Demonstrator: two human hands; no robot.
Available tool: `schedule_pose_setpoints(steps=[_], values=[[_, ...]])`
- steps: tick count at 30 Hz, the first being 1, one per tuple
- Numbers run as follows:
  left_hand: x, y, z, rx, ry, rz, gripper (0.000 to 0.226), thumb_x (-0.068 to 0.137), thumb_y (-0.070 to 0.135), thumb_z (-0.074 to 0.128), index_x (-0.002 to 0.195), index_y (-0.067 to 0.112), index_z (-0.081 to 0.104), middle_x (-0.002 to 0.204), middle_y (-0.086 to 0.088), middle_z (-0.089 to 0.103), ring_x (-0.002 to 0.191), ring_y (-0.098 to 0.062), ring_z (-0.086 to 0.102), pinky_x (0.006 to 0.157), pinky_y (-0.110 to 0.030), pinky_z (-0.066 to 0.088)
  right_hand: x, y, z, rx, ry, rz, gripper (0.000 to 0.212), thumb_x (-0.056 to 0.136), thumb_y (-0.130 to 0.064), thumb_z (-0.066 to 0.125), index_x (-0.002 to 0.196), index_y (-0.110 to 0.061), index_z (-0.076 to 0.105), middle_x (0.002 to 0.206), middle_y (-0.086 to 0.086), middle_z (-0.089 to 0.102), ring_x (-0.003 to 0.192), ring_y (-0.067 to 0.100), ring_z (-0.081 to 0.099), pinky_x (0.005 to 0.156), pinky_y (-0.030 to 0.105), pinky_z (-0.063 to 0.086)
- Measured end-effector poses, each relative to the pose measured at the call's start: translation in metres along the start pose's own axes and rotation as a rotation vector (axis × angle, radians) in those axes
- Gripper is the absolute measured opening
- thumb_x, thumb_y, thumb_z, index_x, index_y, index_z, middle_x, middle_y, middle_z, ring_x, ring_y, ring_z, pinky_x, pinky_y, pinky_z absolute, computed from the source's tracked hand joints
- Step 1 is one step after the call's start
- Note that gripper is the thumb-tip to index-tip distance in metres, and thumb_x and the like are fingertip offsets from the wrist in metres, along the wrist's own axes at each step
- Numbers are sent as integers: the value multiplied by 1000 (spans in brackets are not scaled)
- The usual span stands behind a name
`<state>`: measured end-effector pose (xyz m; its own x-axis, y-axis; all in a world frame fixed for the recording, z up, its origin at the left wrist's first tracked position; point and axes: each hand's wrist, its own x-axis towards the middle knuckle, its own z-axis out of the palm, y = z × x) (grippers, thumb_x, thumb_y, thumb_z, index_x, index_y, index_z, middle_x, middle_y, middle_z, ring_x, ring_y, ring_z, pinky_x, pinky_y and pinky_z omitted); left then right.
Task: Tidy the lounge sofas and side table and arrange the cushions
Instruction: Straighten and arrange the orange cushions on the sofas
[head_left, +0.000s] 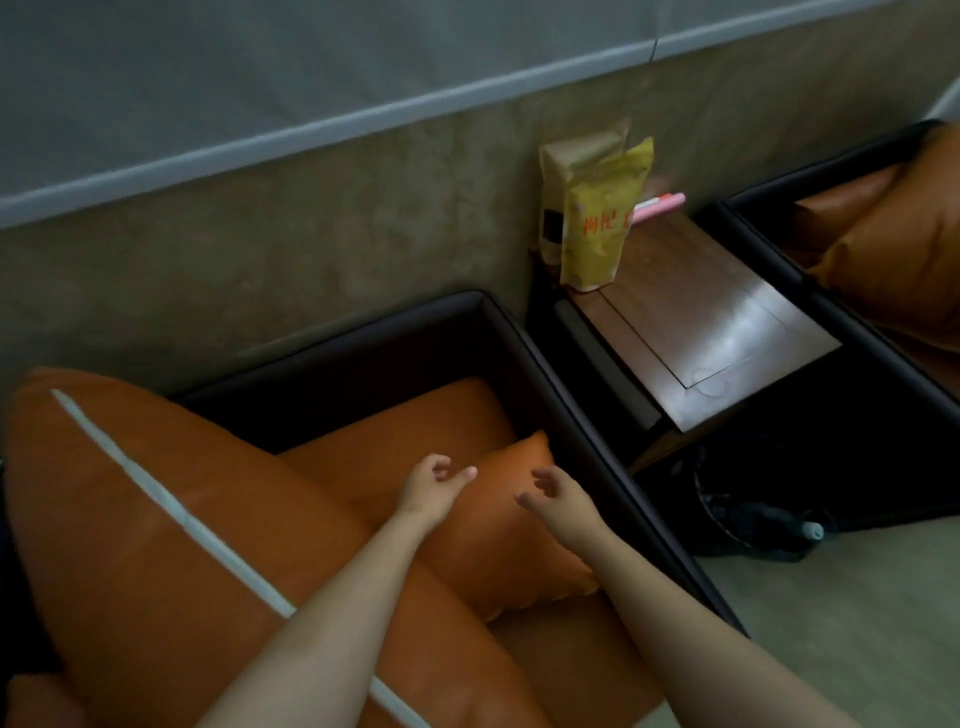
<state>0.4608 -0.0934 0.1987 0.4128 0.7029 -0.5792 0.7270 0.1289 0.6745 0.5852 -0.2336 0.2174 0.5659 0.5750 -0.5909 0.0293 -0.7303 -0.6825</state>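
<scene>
- 2 hands are out over the near sofa (363, 364): left hand (431, 491) and right hand (563, 501), both loosely curled with fingers apart, gripping nothing, just above the small orange cushion (498, 551). I cannot tell whether either touches it.
- Bin first: a black waste bin (727, 499) sits on the floor in front of the desk, between the 2 sofas. It has a dark bag liner, and its contents are too dark to make out. A pale bottle top (813, 531) shows at its right.
- On the desk (727, 322), 2 pouches stand upright by the wall: a brown paper pouch (558, 208) behind, and a yellow pouch (602, 234) with red lettering in front, touching it. A pink object (662, 203) pokes out beside them.
- The small orange cushion lies in the seat's right corner, against the dark armrest. It looks smooth and leathery.
- A big orange cushion (156, 519) with 1 white stripe fills the left side, touching the small one. The left forearm crosses over it.
- Far right, a second sofa (763, 234) holds another orange cushion (893, 249).
</scene>
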Motion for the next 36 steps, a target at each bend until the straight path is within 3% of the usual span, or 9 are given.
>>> schedule_pose_setpoints(steps=[4,10,17,30,36], values=[[35,-30,4,167,74,-102,65,81,66,59,131,24,54,136,-2,56,130,-25,47,111,-41,32,26,15,14,13,59,3,67,81,-39,75,138,-22,46,143,7,44,132,24,41,110,40,37],[63,-61,13,343,113,-99,66,82,72,50,132,29,52,139,-1,53,134,-23,41,116,-40,20,65,36,36,-47,166,40,89,75,-53,74,147,-26,29,154,3,28,142,24,24,116,44,23],[74,-75,31,645,247,31,66,84,78,27,128,36,54,135,12,54,131,-12,41,113,-35,19,110,43,42,-104,187,142,112,66,-74,67,152,-28,13,152,11,32,136,33,36,111,49,32],[95,-75,30,749,126,18,70,87,76,19,135,36,50,143,10,49,134,-14,39,111,-38,21,137,40,48,-157,230,323,104,70,-83,51,149,-21,22,141,16,46,125,39,48,104,49,39],[93,-75,28,696,133,21,61,88,74,23,122,34,53,129,8,58,126,-14,45,108,-37,24,133,39,47,-151,241,295,98,72,-76,58,146,-21,26,139,16,47,123,39,49,101,49,42]])
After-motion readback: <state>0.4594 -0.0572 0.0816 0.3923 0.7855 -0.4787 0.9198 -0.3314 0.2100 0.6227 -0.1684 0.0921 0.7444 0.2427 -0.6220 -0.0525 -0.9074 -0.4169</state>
